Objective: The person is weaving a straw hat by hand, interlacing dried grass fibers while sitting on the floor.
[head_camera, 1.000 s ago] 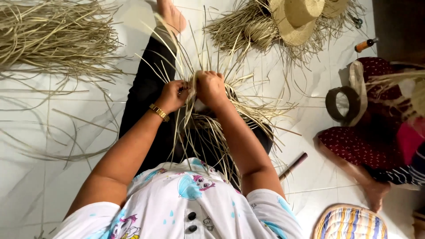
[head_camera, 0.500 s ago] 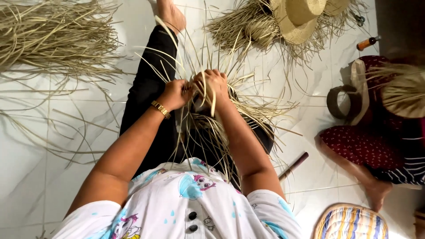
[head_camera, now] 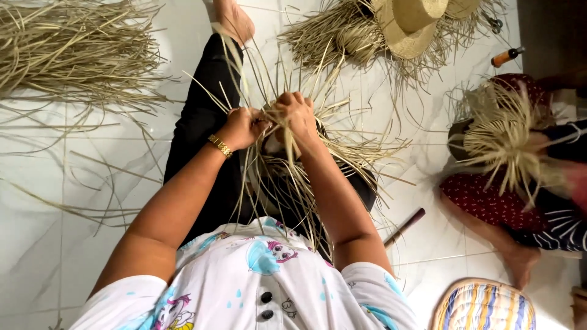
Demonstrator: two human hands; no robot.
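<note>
The left hand (head_camera: 243, 126), with a gold bracelet (head_camera: 221, 146) at the wrist, is closed around thin pale straw strands of a half-woven straw piece (head_camera: 287, 162) that rests on the person's lap over black trousers (head_camera: 202, 122). The right hand (head_camera: 295, 114), just beside it and nearly touching, pinches more strands from above, fingers curled shut on them. Loose ends fan outward over the white tiled floor (head_camera: 55, 244). A heap of dry straw (head_camera: 73, 52) lies at far left, finished straw hats (head_camera: 409, 24) lie at the top, and another person in dark red clothing (head_camera: 483, 195) sits to the right, holding a spiky straw piece (head_camera: 507, 137).
</note>
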